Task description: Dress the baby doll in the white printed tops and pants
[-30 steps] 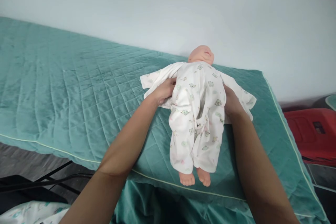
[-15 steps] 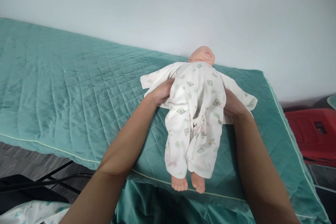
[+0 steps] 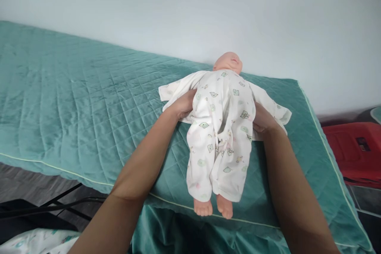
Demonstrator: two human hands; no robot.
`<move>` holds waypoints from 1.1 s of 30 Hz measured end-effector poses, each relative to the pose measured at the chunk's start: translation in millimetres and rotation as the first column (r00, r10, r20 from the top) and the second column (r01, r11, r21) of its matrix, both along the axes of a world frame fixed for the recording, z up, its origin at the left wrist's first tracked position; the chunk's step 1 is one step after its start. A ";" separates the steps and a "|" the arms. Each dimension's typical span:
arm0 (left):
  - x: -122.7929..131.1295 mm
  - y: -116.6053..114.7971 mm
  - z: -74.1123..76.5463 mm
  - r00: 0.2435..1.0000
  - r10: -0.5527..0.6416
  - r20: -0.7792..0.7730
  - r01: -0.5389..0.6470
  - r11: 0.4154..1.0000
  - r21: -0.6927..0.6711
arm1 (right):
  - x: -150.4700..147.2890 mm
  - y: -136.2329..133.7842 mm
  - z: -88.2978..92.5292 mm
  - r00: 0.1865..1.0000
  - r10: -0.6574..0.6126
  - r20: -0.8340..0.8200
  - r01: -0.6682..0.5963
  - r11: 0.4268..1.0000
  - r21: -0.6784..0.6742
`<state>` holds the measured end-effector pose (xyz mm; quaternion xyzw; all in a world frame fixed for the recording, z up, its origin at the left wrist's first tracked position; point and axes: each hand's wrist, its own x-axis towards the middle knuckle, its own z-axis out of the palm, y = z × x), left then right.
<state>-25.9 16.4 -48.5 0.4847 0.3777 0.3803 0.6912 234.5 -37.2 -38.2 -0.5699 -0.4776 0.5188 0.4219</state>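
Observation:
A baby doll (image 3: pixel 228 62) lies on its back on a green quilted cover (image 3: pixel 89 87), its head towards the wall and its bare feet (image 3: pixel 203 207) near the front edge. It wears a white long-sleeved top (image 3: pixel 175 87) spread out at both sides and white trousers (image 3: pixel 202 162) printed with small green figures. My left hand (image 3: pixel 185 104) presses against the doll's left-of-picture side at the waist, fingers tucked out of sight behind the cloth. At the opposite side my right hand (image 3: pixel 263 119) reaches in the same way under the trousers' edge. Neither hand's fingertips show.
A pale wall (image 3: pixel 149 8) stands directly behind the bed. On the floor to the right sits a red case (image 3: pixel 353 147). Black metal bars (image 3: pixel 68 202) and a white patterned cloth (image 3: pixel 38 242) are at the lower left. Green shiny fabric (image 3: pixel 184 234) hangs from the front edge.
Almost nothing differs. The doll and both hands appear shifted very slightly left in the picture, with the hands in the same places at the doll's sides.

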 end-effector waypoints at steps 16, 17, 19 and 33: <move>-1.2 3.5 -6.3 1.000 -0.009 0.004 0.009 1.000 -0.020 | -7.4 0.0 -5.4 0.999 -0.033 -0.005 0.033 0.992 0.122; -1.4 3.3 -5.5 1.000 -0.009 -0.011 0.009 1.000 -0.018 | -7.4 0.5 -6.2 0.999 -0.041 -0.008 0.042 0.990 0.137; -1.5 2.7 -3.2 0.999 0.001 -0.036 -0.002 1.000 -0.024 | -7.8 1.1 -6.7 0.998 -0.069 0.016 0.065 0.985 0.159; 7.7 -9.8 13.3 0.994 0.107 -0.023 -0.104 0.989 0.108 | -10.7 2.5 -6.3 0.974 -0.151 0.170 0.089 0.941 0.326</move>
